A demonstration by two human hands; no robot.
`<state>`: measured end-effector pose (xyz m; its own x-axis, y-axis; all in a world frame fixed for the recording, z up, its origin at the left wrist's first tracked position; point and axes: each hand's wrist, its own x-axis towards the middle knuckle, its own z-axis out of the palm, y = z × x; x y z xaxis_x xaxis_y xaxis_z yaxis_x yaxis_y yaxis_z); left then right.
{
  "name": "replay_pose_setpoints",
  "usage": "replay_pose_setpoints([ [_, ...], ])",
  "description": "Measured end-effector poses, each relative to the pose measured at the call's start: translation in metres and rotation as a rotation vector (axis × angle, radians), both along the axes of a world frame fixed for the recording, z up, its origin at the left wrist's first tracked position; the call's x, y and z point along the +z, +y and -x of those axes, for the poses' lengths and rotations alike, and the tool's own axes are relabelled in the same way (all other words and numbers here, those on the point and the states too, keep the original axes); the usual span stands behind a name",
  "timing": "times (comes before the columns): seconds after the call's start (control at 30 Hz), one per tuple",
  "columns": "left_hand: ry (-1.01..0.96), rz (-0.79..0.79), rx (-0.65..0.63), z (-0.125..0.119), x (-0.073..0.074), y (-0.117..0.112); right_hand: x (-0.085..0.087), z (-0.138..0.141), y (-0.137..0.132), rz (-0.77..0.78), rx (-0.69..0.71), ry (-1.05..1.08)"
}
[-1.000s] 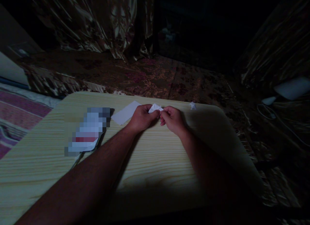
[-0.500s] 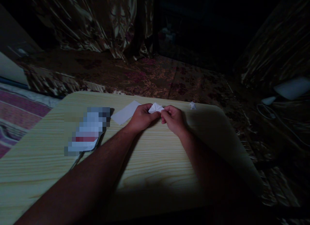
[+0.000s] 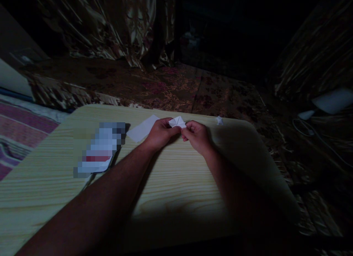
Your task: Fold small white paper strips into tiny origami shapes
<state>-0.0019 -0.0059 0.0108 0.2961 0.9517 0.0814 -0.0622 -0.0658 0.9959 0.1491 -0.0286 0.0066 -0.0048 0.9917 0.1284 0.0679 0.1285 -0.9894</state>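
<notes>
Origami [image 3: 177,121] turned slightly since earlier; left hand [image 3: 161,133], right hand [image 3: 197,136] pinching it.

1 pixelated, dark-edged flat device [image 3: 99,149] lies on the pale wood-grain counter [image 3: 176,182]; pink-striped fabric [image 3: 24,120] lies left, 1 shiny gold-brown curtain [image 3: 140,24] beyond.

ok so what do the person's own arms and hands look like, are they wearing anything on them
The left forearm and right forearm are bare, with no sleeves visible. The left hand and right hand are ungloved; no watch or bracelet shows. It's too dim to rule out rings.
</notes>
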Motion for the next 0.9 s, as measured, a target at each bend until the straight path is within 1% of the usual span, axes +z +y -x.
replay_pose_setpoints([
  [0.17, -0.04, 0.016, -0.009, -0.002, 0.0051, -0.0019, -0.0035, 0.0014, 0.0013, -0.042, -0.025, 0.003],
  [0.33, -0.136, 0.051, -0.034, -0.0041, 0.0097, -0.0036, -0.0048, 0.003, 0.0022, -0.041, -0.046, 0.021],
  [0.47, -0.192, 0.077, -0.035, -0.0038, 0.0085, -0.0023, -0.0056, 0.0032, 0.0027, -0.07, -0.042, 0.019],
  [0.63, -0.19, 0.12, 0.001, -0.0023, 0.0059, 0.0008, -0.005, 0.0033, 0.0023, -0.069, -0.044, -0.03],
  [0.77, -0.188, 0.111, 0.025, -0.0014, 0.0039, 0.0022, -0.0034, 0.0033, 0.0013, -0.069, -0.032, -0.04],
  [0.9, -0.192, 0.098, 0.02, -0.001, 0.0016, 0.0026, -0.0029, 0.0032, 0.0011, -0.066, -0.022, -0.028],
])
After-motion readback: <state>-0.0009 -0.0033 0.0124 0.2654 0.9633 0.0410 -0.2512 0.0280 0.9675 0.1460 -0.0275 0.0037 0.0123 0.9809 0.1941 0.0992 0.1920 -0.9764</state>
